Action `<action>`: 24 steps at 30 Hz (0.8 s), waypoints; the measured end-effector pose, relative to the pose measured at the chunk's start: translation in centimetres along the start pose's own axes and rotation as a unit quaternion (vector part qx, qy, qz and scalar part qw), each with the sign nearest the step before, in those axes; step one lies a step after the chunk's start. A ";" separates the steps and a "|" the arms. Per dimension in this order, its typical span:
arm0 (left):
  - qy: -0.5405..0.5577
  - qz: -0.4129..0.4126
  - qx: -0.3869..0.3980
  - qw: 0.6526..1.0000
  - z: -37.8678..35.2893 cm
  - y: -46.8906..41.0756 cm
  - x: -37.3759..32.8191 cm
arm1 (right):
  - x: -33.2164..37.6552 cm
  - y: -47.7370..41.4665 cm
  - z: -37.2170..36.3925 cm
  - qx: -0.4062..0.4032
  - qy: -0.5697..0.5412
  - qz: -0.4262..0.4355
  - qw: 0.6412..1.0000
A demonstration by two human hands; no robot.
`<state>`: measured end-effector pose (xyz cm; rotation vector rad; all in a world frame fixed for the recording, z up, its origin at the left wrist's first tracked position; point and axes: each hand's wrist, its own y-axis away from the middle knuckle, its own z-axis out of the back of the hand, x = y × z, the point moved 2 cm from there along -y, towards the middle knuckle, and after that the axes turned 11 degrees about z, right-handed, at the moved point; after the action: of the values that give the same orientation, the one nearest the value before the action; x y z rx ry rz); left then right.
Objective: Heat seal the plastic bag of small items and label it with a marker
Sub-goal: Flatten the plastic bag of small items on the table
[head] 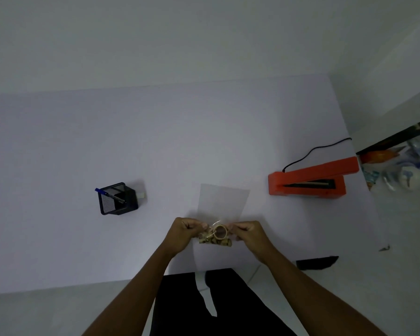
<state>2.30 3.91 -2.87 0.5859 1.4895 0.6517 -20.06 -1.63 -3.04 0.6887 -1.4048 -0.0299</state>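
Observation:
A clear plastic bag (223, 200) lies flat on the white table (155, 141) in front of me. Its near end holds small tan items (215, 241) and a pale ring (220, 232). My left hand (183, 232) pinches the bag's left side by the items. The right side is pinched by my right hand (249, 233). An orange heat sealer (308, 181) stands at the right with its arm raised and a black cord running back. A blue-capped marker (109, 194) sits in a black mesh holder (118, 199) at the left.
A small pale object (142, 195) peeks out behind the mesh holder. Clutter of coloured things (395, 166) lies off the table's right edge. A dark object (317, 262) lies near the table's front right corner. My dark trousers show below the table's front edge.

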 end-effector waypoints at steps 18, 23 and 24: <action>-0.203 0.079 -0.210 0.953 0.6 -1.2 1.5 | -1.5 -1.0 -2.4 -0.084 -0.047 -0.184 0.978; -0.353 -0.073 -0.226 0.905 -1.2 -0.3 0.4 | -1.9 -1.5 -2.3 -0.088 -0.009 -0.182 0.979; -0.384 -0.095 -0.198 0.897 -1.9 -0.1 0.3 | -1.9 -1.5 -2.3 -0.090 -0.006 -0.178 0.980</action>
<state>0.36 3.95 -3.20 0.3104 0.6314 0.4653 -17.78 -1.05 -5.41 0.7816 -1.2576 -0.4387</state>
